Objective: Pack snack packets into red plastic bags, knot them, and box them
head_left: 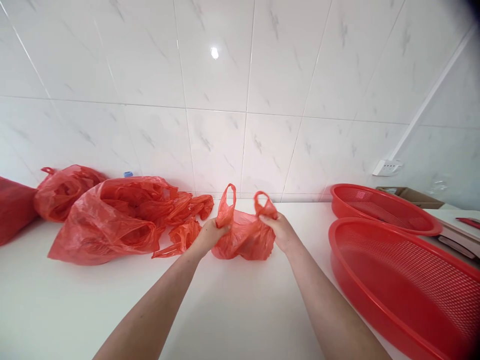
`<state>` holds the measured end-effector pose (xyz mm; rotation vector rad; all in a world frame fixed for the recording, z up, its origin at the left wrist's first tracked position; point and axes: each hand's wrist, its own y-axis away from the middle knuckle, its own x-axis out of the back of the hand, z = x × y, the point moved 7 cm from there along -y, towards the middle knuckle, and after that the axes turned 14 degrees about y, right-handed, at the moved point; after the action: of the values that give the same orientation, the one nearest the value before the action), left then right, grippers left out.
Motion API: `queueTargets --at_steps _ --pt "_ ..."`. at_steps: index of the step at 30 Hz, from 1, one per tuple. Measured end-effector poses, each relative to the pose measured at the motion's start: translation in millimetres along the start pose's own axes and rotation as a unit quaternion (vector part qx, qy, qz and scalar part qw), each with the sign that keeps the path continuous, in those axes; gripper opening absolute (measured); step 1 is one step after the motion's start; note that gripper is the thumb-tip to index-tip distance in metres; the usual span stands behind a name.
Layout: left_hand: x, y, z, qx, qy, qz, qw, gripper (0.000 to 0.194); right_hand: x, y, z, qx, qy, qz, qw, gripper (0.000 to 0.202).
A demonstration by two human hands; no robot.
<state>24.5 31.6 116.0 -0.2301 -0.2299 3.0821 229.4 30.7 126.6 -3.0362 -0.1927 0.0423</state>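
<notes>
A small red plastic bag (245, 240) rests on the white table in front of me, its two handle loops standing up. My left hand (213, 232) is closed on the bag just below its left handle. On the other side, my right hand (276, 227) grips it below the right handle, thumb on the near side. The bag spreads between both hands; what lies inside cannot be made out. Crumpled red plastic (185, 235) lies just left of my left hand.
Large red bags (97, 230) lie on the white table (225, 320) at the left, with a blue cap (128, 174) behind. Right are two red mesh baskets (405, 280) (386, 205), a cardboard box (412, 197) and a wall socket (387, 168).
</notes>
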Motion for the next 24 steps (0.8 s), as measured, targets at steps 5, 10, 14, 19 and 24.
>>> queueTargets --at_steps 5,10,14,19,24 --pt "-7.5 -8 -6 0.003 0.21 0.01 0.978 0.033 9 -1 -13 0.061 -0.17 -0.02 0.983 0.013" --pt "-3.0 -12 -15 -0.035 0.307 0.107 0.945 0.035 -5 -5 -7 0.046 -0.219 -0.02 0.974 0.015" --pt "-18.8 -13 -37 0.04 0.383 0.054 0.921 0.031 -20 -16 20 0.011 -0.198 0.001 0.98 0.018" --pt "-27.8 -10 -68 0.118 0.409 0.042 0.904 0.024 -34 -21 50 -0.01 -0.184 -0.027 0.982 0.029" --pt "-29.8 -11 -85 0.131 0.397 0.03 0.908 0.029 -36 -21 62 -0.019 -0.179 -0.069 0.981 0.064"
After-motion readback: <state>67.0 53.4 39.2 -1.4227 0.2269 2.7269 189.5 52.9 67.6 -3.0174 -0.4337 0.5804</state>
